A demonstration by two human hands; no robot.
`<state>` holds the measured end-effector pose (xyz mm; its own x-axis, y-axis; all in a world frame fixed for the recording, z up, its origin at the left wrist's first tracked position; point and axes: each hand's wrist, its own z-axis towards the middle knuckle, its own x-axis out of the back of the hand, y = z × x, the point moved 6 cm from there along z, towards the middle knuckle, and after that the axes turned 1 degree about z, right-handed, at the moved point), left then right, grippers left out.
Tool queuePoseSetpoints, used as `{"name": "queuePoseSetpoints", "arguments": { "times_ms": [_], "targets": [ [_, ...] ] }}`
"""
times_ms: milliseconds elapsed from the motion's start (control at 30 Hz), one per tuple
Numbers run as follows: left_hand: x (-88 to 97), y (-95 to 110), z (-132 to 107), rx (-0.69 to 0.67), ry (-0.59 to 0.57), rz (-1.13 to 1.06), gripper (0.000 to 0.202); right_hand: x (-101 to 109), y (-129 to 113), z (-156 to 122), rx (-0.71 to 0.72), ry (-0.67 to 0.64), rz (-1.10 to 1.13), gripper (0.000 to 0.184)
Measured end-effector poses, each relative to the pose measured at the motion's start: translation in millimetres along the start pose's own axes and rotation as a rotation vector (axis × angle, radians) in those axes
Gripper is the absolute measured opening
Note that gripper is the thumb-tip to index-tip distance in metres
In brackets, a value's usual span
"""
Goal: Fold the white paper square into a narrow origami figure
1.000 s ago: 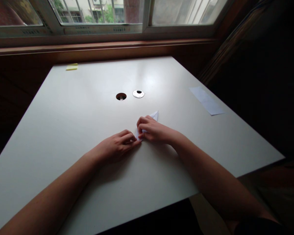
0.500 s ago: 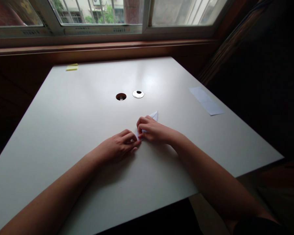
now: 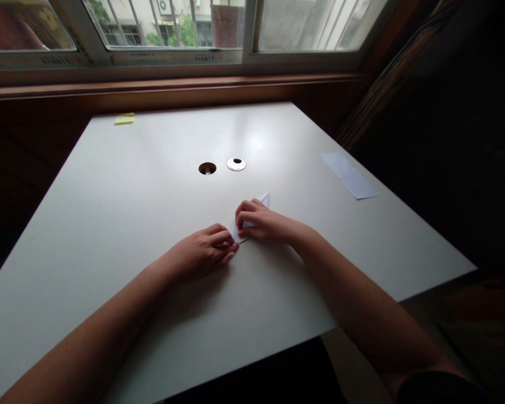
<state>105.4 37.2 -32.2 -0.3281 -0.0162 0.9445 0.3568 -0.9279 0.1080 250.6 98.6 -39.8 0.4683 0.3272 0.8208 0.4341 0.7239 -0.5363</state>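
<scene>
A small piece of folded white paper [image 3: 265,198] lies slanted on the white table, its pointed tip showing beyond my right hand. My left hand [image 3: 210,249] has its fingertips pinched at the paper's near left corner. Curled over the middle of the paper, my right hand [image 3: 263,222] grips it with thumb and fingers pressed down. Much of the paper is hidden under the right hand, so its full shape cannot be made out.
On the white table [image 3: 151,185] are a round cable hole [image 3: 207,169] and a loose round cover [image 3: 236,164]. A flat white paper strip [image 3: 350,176] lies at the right, a yellow sticky note pad [image 3: 124,119] at the far left. A window [image 3: 168,28] stands behind.
My right thumb has drawn back slightly from the left fingertips, baring more of the paper's near corner. The view has tilted up a little. Both hands stay on the paper.
</scene>
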Motion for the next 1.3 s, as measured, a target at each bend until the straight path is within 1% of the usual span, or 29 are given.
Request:
{"name": "queuePoseSetpoints", "arguments": {
  "times_ms": [233,333,467,633,733,833,933,1067,1133,1233,1300],
  "targets": [
    [7.5,-1,-2,0.004,0.088,-0.086,0.019,1,-2,1,-0.012,-0.013,-0.005,0.007],
    [9.6,-3,-3,0.010,0.105,-0.142,0.018,2,-2,1,-0.014,-0.014,-0.004,0.006],
    [14.4,-8,-5,0.003,0.087,-0.272,0.020,2,-2,0,-0.020,-0.019,0.000,0.007],
    [18.7,-20,-11,0.004,0.060,-0.468,0.028,1,-1,1,-0.017,-0.023,0.001,0.006],
    [16.7,-28,-13,0.047,0.038,-0.540,0.025,2,-2,1,-0.017,-0.029,0.004,0.007],
    [15.3,-32,-14,0.087,0.046,-0.565,0.022,3,-3,2,-0.023,-0.036,0.005,0.008],
    [13.8,-30,-14,0.060,0.052,-0.519,0.025,4,-4,2,-0.025,-0.035,0.005,0.008],
    [10.3,-25,-13,0.030,0.063,-0.307,0.038,3,-3,1,-0.026,-0.032,0.014,0.007],
    [7.0,-21,-12,-0.006,0.035,-0.208,0.042,2,-3,1,-0.022,-0.025,0.023,0.007],
    [3.7,-14,-10,-0.056,0.008,-0.119,0.042,2,-2,1,-0.007,-0.001,0.029,0.007],
    [3.2,-14,-9,-0.035,0.016,-0.084,0.040,5,-2,1,0.007,0.034,0.014,0.004]
  ]
}}
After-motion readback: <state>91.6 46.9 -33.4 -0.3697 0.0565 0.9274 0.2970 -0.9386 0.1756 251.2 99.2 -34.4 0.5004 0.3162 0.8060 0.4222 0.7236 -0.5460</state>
